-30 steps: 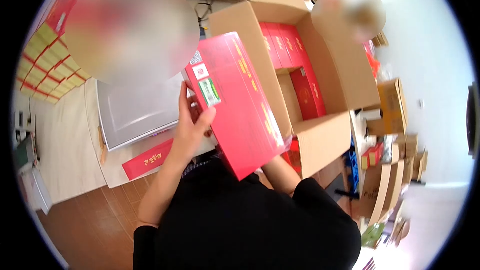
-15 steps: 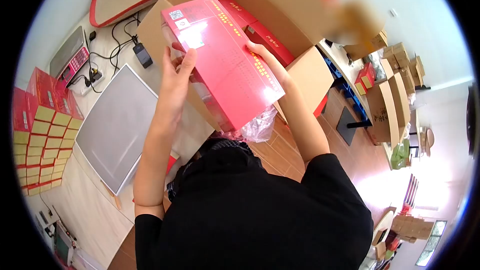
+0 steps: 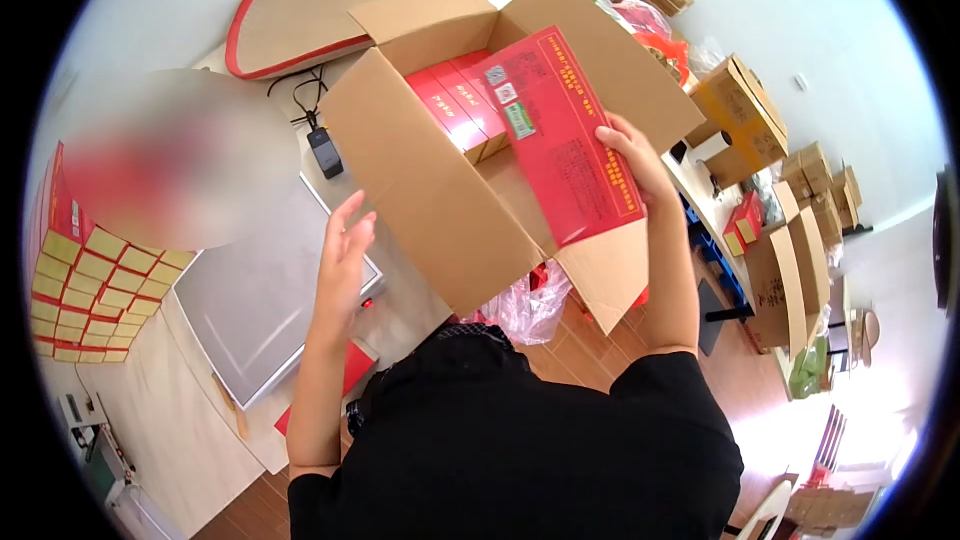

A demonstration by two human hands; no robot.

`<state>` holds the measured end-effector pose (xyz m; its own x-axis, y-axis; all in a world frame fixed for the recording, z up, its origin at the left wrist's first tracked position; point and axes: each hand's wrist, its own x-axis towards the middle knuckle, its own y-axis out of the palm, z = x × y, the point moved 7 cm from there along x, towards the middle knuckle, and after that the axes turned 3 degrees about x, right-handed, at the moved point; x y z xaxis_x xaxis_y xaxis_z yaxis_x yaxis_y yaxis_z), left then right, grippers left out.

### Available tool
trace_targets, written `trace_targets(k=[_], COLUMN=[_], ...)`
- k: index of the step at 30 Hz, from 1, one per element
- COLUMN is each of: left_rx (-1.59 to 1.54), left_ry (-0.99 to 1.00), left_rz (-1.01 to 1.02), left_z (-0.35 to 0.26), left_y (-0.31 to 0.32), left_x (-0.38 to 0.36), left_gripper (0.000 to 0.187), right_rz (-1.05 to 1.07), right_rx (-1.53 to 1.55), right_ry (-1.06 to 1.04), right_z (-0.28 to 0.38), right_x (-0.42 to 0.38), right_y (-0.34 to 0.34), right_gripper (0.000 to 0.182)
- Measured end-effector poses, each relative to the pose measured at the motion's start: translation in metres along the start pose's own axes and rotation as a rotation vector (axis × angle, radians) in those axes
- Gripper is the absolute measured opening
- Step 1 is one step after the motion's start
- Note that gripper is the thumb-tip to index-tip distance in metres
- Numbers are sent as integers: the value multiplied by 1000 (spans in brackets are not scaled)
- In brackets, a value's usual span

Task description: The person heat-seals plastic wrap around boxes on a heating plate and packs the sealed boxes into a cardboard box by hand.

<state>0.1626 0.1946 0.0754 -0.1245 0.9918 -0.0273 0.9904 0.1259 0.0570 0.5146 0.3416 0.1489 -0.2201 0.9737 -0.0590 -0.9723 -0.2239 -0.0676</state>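
Note:
My right hand (image 3: 645, 165) grips a flat red box (image 3: 575, 165) by its right edge, the thumb on its printed face and the other fingers hidden behind it. The face carries yellow lettering, white code squares and a green-and-white label. It leans over the opening of a large cardboard carton (image 3: 405, 180), overlapping its right side in this view. Inside the carton, several red boxes with cream sides (image 3: 462, 105) stand in a row at the far left. To the left of the carton, my left hand (image 3: 347, 255) hangs open and holds nothing, its fingers apart.
A grey flat-topped panel (image 3: 265, 290) lies on the table beside the carton. Stacked red-and-cream boxes (image 3: 110, 285) stand far left, partly behind a blur. A black adapter (image 3: 325, 152) with cables sits behind the panel. Clear plastic wrap (image 3: 525, 310) bulges below the carton.
My left hand has let go of the red box and moved away from it. The box, now in my right hand alone, has gone right and tilted over the carton. The view has shifted.

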Motion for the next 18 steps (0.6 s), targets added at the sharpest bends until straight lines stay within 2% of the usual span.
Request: trace_targets(k=[2,4,5,7,8,10,11,14,18], left_rx=[-56,-89,-120,-143,-159,-160,-156,-182,-206], left_ry=[-84,-117,-140,-173,-199,-233,-271,-303,-315], left_rz=[-83,-135,-180,-224,-261,-313,-352,-442,-531], left_z=[28,44,53,69,78,92,100,119,127], left_y=[-25,-39,-46,-57,-63,-75,-83,-103,-120], left_x=[-13,-29,-38,-54,-62,-77,-86,-111,-131], left_gripper=[47,46,46,46,46,45,45,45,45], right_rz=[-121,-267,-257,-280,-271,-143,-128,-26,-88], right_rx=[-573,-1069,-1074,-1297,-1303,-1456,-1490,-1519,-1395], right_ry=[-146,-229,-227,-6,-14,209,255,316,352], right_z=[13,29,28,10,5,-24,-37,-66,-103], right_x=[26,45,57,87,102,130,141,155,151], right_y=[-23,-20,-17,-23,-25,-36,-39,-43,-51], right_gripper=[73,77,77,76,76,75,72,71,71])
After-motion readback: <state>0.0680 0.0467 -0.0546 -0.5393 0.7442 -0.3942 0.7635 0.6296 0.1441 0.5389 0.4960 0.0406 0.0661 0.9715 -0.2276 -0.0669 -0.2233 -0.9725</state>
